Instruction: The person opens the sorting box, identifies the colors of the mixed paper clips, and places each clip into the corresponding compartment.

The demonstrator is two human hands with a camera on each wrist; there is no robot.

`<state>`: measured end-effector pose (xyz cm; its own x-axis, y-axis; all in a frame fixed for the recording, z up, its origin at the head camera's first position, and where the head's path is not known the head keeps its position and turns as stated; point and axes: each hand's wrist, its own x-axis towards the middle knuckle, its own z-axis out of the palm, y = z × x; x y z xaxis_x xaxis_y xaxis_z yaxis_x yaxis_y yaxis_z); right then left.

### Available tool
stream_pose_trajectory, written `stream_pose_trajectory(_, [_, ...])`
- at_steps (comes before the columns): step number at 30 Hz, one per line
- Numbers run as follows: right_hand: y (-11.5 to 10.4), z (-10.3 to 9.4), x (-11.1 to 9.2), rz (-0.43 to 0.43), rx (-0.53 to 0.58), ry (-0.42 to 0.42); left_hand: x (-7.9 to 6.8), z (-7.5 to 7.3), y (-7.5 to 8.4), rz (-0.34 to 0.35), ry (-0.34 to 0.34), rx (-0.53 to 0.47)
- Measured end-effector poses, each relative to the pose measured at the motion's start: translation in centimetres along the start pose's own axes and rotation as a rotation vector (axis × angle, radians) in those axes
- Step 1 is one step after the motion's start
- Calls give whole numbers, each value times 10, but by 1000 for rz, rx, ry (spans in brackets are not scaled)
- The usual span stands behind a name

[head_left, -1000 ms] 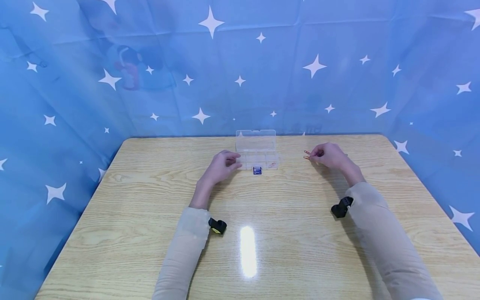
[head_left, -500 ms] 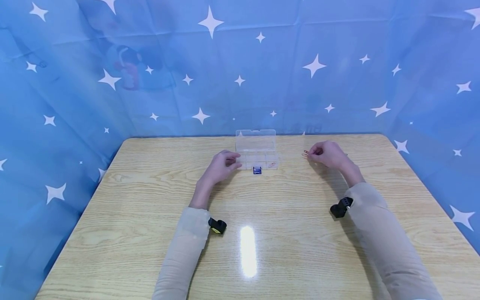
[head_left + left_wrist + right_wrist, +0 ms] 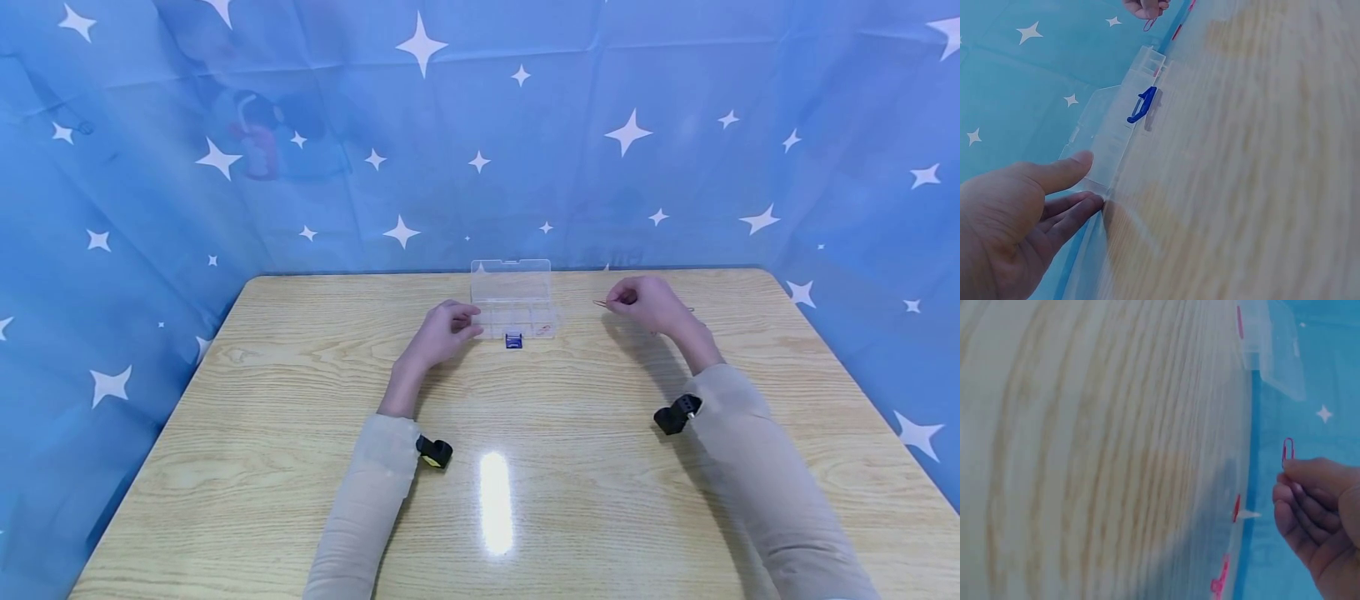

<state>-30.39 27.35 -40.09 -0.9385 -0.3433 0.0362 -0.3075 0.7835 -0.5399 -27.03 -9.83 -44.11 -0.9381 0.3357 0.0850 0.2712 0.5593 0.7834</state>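
My right hand (image 3: pixel 647 304) pinches a red paper clip (image 3: pixel 1288 449) between thumb and forefinger, raised over the table to the right of a clear plastic box (image 3: pixel 512 318). The box's lid (image 3: pixel 512 280) stands up at the back. A red clip lies in the compartment at the box's right end. Against the left end, my left hand (image 3: pixel 444 329) rests with fairly straight fingers, the fingertips (image 3: pixel 1092 201) at the box's corner; whether the thumb presses the box I cannot tell. A small blue open-framed piece (image 3: pixel 1141 105) is at the box's front edge.
Below my right hand, a red clip (image 3: pixel 1236 508) and another pinkish-red piece (image 3: pixel 1219 578) lie on the wood-grain table (image 3: pixel 480 400). A blue starred curtain (image 3: pixel 525 150) rises behind the table's far edge.
My right hand has lifted and shifted slightly left with the red paper clip, whose end now points toward the box. My left hand and the box have not moved.
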Motion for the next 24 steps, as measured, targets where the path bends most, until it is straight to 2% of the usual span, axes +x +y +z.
stream_pose_trajectory(12, [-22,5,5,-31,27,-5,1,-1,3,2,-23,31])
stream_pose_trajectory(24, [-36,13,10,-60,53,-23,-1,-2,3,5,-39,17])
